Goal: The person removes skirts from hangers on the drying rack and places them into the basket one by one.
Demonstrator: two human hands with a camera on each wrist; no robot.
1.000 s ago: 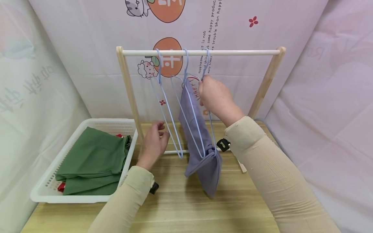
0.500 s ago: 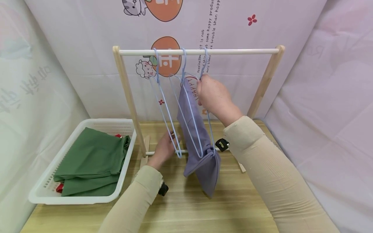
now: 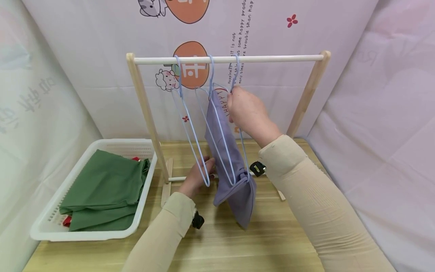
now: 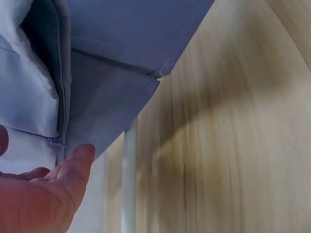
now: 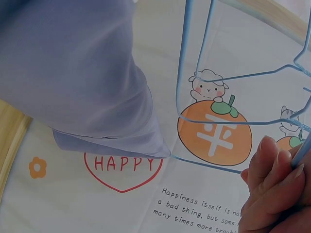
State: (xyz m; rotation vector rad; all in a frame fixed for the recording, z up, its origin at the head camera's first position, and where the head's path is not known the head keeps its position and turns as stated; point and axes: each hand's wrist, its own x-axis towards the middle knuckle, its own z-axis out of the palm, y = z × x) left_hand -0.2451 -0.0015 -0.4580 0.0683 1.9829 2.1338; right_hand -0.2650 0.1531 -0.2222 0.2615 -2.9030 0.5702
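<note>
My right hand (image 3: 249,113) grips the neck of the rightmost blue hanger (image 3: 236,66), whose hook sits over the rack's white rail (image 3: 272,58). A purple-grey garment (image 3: 224,147) drapes on that hanger, its front corner hanging low. My left hand (image 3: 198,176) reaches behind the leftmost hanger (image 3: 180,75), beside the garment's left side. In the left wrist view, the left fingers (image 4: 80,160) are extended, loosely spread, with fingertips right at the folded cloth. The right wrist view shows the right fingers (image 5: 269,179) curled around the blue hanger.
A bare middle hanger (image 3: 212,71) hangs between the other two. At left stands a white basket (image 3: 142,211) with a folded green cloth (image 3: 105,189) and bits of red cloth. Wooden rack legs (image 3: 307,94) stand on the wooden table (image 3: 221,249); printed curtains surround it.
My left hand has moved right, from left of the leftmost hanger to the garment's side. The right hand keeps its grip on the hanger. The head view has shifted slightly.
</note>
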